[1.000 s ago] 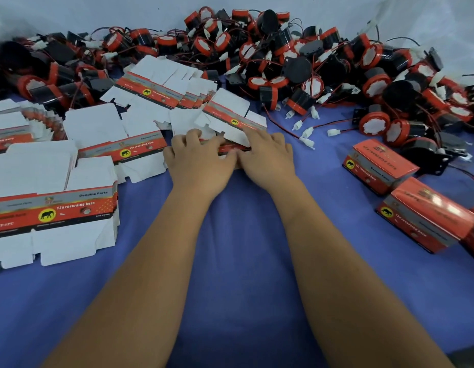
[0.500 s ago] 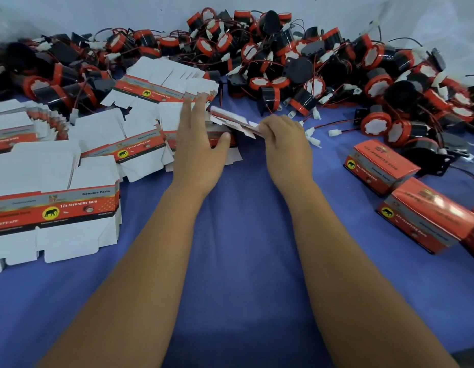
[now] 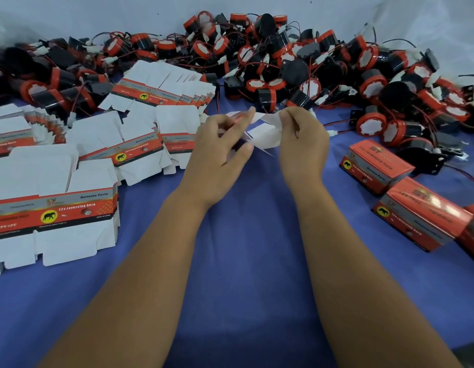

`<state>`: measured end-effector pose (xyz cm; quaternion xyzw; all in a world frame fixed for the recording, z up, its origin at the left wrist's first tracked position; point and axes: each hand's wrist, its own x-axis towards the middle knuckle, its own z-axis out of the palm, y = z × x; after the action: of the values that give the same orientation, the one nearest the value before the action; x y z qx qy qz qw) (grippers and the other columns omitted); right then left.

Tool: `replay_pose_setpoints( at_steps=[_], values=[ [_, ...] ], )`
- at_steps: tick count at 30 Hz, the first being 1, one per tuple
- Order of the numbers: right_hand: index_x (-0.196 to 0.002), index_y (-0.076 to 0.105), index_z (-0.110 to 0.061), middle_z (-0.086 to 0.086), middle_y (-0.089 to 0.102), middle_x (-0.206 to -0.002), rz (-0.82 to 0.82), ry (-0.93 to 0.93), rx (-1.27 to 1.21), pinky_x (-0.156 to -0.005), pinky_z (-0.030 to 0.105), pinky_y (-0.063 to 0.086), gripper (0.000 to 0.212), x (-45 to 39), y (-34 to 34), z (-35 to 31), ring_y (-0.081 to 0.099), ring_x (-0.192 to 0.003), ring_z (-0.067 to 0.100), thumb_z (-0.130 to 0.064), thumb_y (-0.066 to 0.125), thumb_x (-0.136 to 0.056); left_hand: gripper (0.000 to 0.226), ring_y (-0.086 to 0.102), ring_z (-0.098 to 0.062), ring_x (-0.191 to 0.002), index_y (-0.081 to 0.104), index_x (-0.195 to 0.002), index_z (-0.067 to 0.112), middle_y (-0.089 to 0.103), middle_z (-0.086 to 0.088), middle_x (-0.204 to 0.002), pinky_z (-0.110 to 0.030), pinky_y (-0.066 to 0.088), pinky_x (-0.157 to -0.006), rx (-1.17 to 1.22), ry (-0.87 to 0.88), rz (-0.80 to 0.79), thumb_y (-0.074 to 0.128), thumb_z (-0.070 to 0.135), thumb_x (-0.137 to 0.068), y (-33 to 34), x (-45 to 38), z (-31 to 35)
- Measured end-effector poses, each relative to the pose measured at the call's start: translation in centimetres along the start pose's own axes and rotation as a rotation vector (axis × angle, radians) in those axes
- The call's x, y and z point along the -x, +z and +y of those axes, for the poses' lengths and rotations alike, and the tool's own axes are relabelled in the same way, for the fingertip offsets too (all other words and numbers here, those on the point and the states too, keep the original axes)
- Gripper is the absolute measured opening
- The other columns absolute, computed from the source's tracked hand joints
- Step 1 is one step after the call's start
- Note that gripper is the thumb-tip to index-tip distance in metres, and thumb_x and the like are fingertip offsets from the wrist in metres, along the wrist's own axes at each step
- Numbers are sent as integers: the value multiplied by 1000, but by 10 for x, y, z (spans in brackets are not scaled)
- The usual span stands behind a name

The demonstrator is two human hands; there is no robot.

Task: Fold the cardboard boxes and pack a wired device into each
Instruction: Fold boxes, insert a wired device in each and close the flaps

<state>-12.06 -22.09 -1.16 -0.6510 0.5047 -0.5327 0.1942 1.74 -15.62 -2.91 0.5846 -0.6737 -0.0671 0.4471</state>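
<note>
Both hands hold one flat cardboard box blank (image 3: 265,135) lifted off the blue cloth, its white flaps showing between them. My left hand (image 3: 219,144) grips its left side with curled fingers and thumb. My right hand (image 3: 302,139) pinches its right side. Much of the blank is hidden behind my fingers. A big heap of red-and-black wired devices (image 3: 297,65) lies along the back. Stacks of flat box blanks (image 3: 52,208) fan out at the left. Two folded red boxes (image 3: 376,163) (image 3: 421,213) lie at the right.
The blue cloth (image 3: 243,248) covers the table in front of my arms. More fanned blanks (image 3: 161,88) lie at the back left, against the device heap. A white wall (image 3: 97,14) stands behind the heap. Loose red wires with white plugs trail onto the cloth at the right.
One blank has come up off the pile: first both hands lay flat on it, then they lifted it, and now both grip it above the cloth, closer to me.
</note>
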Motion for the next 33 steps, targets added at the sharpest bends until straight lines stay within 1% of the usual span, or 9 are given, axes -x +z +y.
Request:
replay_pose_setpoints(
  at_steps=[3, 6, 11, 15, 19, 23, 25, 29, 33],
  values=[
    [-93, 67, -16, -16, 59, -82, -39, -73, -142, -70, 13, 38, 16, 3, 0, -8, 52, -82, 6, -20, 53, -99, 55, 32, -18, -106, 12, -151, 37, 31, 1, -116, -25, 27, -107, -122, 21, -2, 25, 48, -99, 3, 0, -4],
    [-87, 62, -16, -9, 61, -85, -121, -154, -219, -77, 16, 42, 13, 7, 0, -15, 57, -87, 12, -15, 55, -98, 60, 28, -14, -105, 0, -152, 33, 30, 0, -118, -33, 29, -108, -129, -3, 7, 30, 45, -101, 6, -2, -8],
    [-88, 65, -8, -12, 60, -80, -241, -166, -297, -76, 18, 40, 14, 10, 0, -23, 54, -80, 6, -9, 55, -98, 67, 30, -16, -117, 23, -156, 24, 34, -9, -141, -20, 21, -103, -65, -84, 123, 44, 46, -96, 4, -3, -8],
    [-89, 66, -6, -9, 63, -82, -302, -133, -372, -74, 21, 44, 15, 13, -3, -29, 56, -81, 4, -7, 53, -98, 70, 20, -19, -146, 30, -150, 34, 25, -4, -156, -36, 23, -121, 206, -150, 77, 59, 47, -88, -1, -5, -7],
    [-87, 65, -13, -13, 64, -82, -303, -137, -389, -76, 22, 48, 17, 15, -3, -31, 59, -82, -2, -7, 54, -98, 58, 40, -5, -130, 41, -139, 34, 41, 18, -134, -38, 40, -110, 293, -153, 93, 64, 45, -87, -2, -3, -8],
    [-85, 67, -15, -16, 64, -77, -280, -97, -449, -70, 14, 44, 16, 15, -3, -30, 57, -77, -5, -10, 57, -97, 38, 49, -16, -118, 46, -121, 31, 46, 17, -117, -47, 47, -98, 266, -117, 114, 63, 42, -88, -3, -2, -5],
    [-95, 70, -13, -11, 66, -89, -274, -57, -483, -80, 22, 46, 10, 14, -2, -29, 58, -88, 2, -20, 64, -93, 32, 51, -21, -115, 46, -117, 32, 50, 9, -116, -48, 49, -95, 285, -106, 125, 59, 42, -90, -5, -3, -3],
    [-137, 53, -26, -15, 50, -139, -410, 34, -605, -110, 36, 41, 55, 12, -4, -24, 41, -130, -4, -27, 71, -85, 31, 57, -16, -111, 46, -120, 22, 55, -5, -119, -30, 53, -89, 400, -132, 170, 52, 40, -96, -11, -2, 2],
    [-143, 46, -17, -2, 52, -142, -495, 58, -600, -107, 39, 45, 64, 13, 0, -21, 51, -129, 11, -11, 73, -86, 36, 63, 1, -102, 45, -128, 23, 63, 13, -112, -19, 52, -85, 533, -219, 224, 42, 45, -99, -13, -2, 6]
  ],
)
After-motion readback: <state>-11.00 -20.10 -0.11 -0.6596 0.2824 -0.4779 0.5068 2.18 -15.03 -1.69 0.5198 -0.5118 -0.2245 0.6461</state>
